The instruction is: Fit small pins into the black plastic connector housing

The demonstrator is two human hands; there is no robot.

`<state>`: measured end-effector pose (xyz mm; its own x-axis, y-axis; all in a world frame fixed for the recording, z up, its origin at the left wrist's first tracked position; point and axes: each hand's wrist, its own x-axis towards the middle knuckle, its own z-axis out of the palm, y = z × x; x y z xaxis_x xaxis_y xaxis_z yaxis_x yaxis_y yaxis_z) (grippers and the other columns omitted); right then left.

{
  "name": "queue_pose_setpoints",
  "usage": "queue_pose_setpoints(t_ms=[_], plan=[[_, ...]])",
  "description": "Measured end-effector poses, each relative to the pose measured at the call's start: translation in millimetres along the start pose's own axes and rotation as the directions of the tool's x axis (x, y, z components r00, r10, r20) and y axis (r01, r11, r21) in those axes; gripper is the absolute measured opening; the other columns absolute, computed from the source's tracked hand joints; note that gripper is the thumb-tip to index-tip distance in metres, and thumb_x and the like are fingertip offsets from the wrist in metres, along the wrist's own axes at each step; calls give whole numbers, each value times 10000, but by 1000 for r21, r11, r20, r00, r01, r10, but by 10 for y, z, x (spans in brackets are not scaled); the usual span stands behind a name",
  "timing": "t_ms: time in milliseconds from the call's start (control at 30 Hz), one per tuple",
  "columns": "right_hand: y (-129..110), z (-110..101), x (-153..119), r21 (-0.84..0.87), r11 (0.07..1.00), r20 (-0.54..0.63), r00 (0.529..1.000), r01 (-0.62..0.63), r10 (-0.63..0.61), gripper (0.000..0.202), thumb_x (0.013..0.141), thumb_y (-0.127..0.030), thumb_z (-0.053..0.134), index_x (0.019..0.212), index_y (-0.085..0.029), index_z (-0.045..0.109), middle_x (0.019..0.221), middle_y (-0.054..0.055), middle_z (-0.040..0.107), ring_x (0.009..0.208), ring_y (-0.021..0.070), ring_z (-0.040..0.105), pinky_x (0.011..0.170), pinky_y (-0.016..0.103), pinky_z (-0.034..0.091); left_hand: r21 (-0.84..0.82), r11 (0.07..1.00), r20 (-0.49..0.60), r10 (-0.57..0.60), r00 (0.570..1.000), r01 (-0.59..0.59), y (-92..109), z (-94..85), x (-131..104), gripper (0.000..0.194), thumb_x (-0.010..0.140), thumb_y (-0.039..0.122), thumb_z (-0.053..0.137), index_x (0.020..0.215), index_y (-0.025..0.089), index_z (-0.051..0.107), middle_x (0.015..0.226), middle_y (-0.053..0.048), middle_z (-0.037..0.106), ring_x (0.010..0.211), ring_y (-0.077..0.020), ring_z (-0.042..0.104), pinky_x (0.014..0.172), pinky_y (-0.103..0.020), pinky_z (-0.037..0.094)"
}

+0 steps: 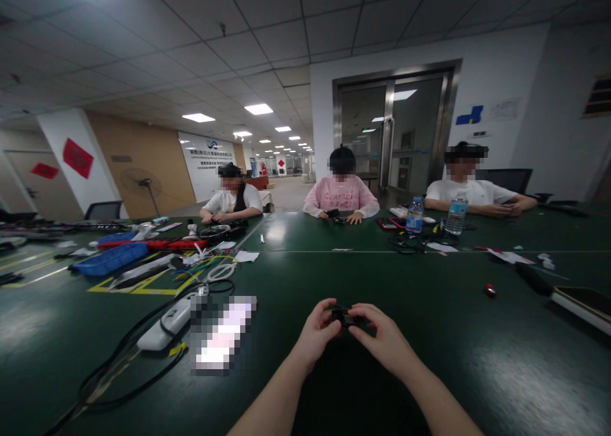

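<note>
Between my two hands is a small black object, held just over the green table; its kind is too dark and small to make out. My left hand grips its left side, thumb and fingers closed on it. From the right, my right hand pinches the other side between thumb and fingertips. Parts of the object are hidden behind the fingers. To the left of my left hand lies a blurred-out bright screen, flat on the table.
A white power strip with black cables lies at the left, with a blue tray beyond. A small red item and a dark-topped box are at the right. Two water bottles stand farther back. Three people sit across the table.
</note>
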<state>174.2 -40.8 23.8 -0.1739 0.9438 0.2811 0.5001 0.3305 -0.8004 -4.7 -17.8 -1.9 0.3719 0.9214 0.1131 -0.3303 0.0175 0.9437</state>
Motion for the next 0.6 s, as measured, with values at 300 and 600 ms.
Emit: queue_pose_setpoints(t_ms=[300, 600], plan=[[-24, 8, -3, -16, 999, -9, 999, 34, -35, 231, 765, -245, 589, 991, -261, 632, 1118, 36, 575, 1072, 233, 536, 877, 369, 458, 1, 1000, -21, -3, 1000, 3, 16, 25, -10, 566, 666, 291, 733, 1157, 191, 470, 1035, -99, 632, 936, -239, 594, 792, -338, 436], [-28, 1, -10, -36, 999, -11, 999, 32, -32, 249, 764, -243, 582, 1010, -260, 618, 1143, 39, 569, 1079, 230, 534, 859, 354, 462, -62, 998, -25, 10, 1000, -11, 25, 42, -10, 587, 638, 273, 761, 1142, 181, 475, 1014, -104, 643, 948, -243, 601, 846, -362, 428]])
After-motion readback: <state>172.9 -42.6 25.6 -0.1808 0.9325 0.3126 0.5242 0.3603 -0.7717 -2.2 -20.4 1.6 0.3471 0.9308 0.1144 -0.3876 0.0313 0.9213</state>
